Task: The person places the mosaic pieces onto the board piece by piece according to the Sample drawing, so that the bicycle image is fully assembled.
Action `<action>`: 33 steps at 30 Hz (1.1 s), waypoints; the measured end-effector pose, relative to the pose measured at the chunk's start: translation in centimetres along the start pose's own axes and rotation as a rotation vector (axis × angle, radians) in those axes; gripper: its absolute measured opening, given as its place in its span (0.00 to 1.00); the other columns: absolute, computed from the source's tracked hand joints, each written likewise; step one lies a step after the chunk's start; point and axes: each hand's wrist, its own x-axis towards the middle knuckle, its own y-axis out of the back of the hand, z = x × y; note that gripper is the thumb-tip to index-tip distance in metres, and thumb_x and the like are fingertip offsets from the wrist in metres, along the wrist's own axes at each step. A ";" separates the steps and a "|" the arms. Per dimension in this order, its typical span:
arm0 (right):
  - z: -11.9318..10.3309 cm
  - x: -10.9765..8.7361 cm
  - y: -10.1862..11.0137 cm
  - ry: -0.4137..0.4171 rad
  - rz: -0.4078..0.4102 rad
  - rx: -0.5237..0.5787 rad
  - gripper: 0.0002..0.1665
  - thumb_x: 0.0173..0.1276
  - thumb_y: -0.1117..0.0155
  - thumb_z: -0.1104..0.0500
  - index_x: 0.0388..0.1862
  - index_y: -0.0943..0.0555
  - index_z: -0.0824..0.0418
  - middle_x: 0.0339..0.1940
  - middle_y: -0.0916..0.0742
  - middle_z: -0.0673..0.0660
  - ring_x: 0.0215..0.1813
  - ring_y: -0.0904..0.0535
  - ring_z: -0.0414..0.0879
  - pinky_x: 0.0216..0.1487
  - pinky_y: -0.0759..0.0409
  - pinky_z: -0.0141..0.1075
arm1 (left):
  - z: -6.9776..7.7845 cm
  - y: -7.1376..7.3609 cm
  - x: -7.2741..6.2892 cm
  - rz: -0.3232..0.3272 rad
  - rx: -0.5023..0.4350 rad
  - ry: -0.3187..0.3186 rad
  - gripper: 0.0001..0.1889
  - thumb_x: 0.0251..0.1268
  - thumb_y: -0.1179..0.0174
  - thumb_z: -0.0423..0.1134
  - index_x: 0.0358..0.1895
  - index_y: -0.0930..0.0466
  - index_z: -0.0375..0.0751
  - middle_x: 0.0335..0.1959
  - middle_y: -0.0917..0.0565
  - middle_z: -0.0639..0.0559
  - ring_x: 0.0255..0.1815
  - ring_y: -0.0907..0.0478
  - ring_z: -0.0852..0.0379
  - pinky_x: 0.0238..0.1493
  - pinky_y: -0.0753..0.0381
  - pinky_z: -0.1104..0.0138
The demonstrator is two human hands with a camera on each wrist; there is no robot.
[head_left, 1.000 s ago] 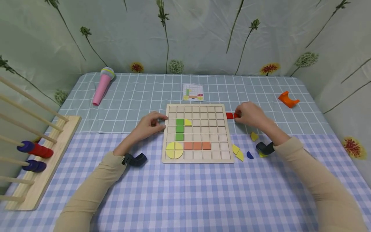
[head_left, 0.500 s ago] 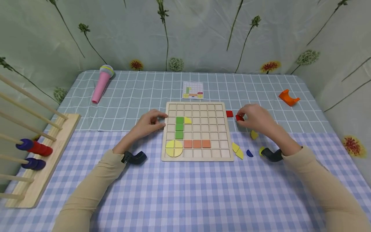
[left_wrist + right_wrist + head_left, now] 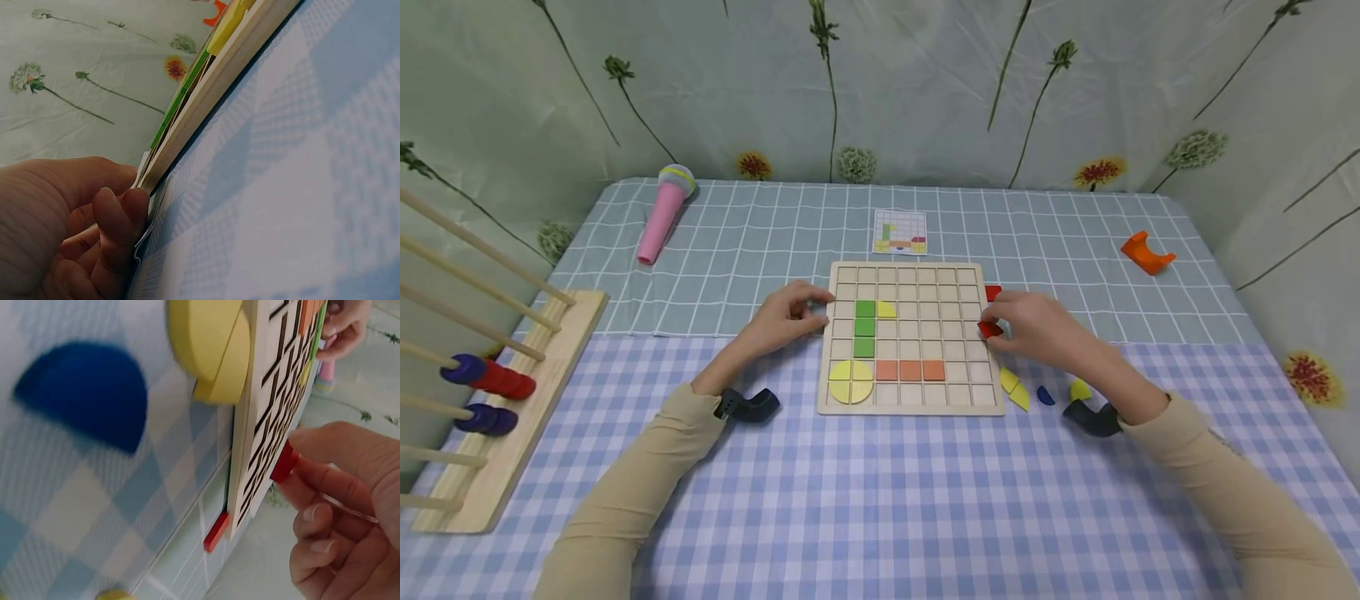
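Note:
My right hand [image 3: 1033, 327] pinches a small red tile [image 3: 285, 461] between thumb and fingers, raised over the right edge of the wooden grid board [image 3: 955, 403]. Another red tile [image 3: 993, 292] lies on the cloth beside the board's upper right corner, partly behind that hand. At the board's left edge, my left hand [image 3: 782, 318] rests its fingertips, thumb and index apart. On the board are a column of green squares [image 3: 865, 327], a yellow quarter piece [image 3: 886, 309], a row of orange squares [image 3: 910, 371] and a yellow circle of quarters [image 3: 851, 382].
Right of the board lie yellow pieces [image 3: 1015, 389], a blue half-round piece [image 3: 1046, 396] and another yellow piece [image 3: 1080, 389]. A pattern card [image 3: 899, 232] lies behind the board. Farther out are a pink toy microphone [image 3: 662, 218], an orange curved block [image 3: 1147, 253] and a wooden bead rack [image 3: 512, 450].
My right hand has picked up one red tile from the cloth and carried it left and nearer to me, over the board's right edge. My left hand stays at the board's left edge.

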 end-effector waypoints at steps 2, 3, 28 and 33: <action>-0.3 0.1 -0.3 0.062 0.002 0.015 0.12 0.55 0.31 0.62 0.39 0.16 0.62 0.35 0.16 0.54 0.34 0.24 0.44 0.33 0.24 0.34 | 0.0 0.0 0.0 0.000 -0.003 0.003 0.18 0.62 0.41 0.33 0.56 0.24 0.36 0.50 0.26 0.40 0.20 0.30 0.67 0.21 0.30 0.74; -0.5 0.1 -0.5 0.090 0.000 0.019 0.12 0.54 0.31 0.62 0.39 0.16 0.62 0.35 0.16 0.54 0.34 0.24 0.44 0.34 0.23 0.34 | 0.0 0.0 0.0 0.000 -0.005 0.004 0.18 0.62 0.41 0.33 0.56 0.24 0.36 0.50 0.25 0.40 0.20 0.30 0.67 0.21 0.30 0.74; -2.1 1.2 -1.4 0.308 -0.073 0.001 0.12 0.56 0.32 0.66 0.40 0.16 0.58 0.41 0.16 0.51 0.41 0.21 0.42 0.41 0.19 0.35 | 1.4 0.1 -0.3 -0.008 0.003 0.028 0.18 0.63 0.42 0.32 0.56 0.25 0.32 0.50 0.26 0.38 0.19 0.32 0.68 0.22 0.32 0.76; -1.9 1.2 -1.5 0.319 -0.068 0.024 0.13 0.55 0.32 0.68 0.40 0.16 0.59 0.41 0.15 0.52 0.41 0.20 0.42 0.41 0.19 0.35 | 1.2 0.0 -0.2 -0.004 0.015 0.046 0.18 0.63 0.43 0.30 0.57 0.26 0.31 0.50 0.26 0.37 0.19 0.32 0.68 0.22 0.32 0.76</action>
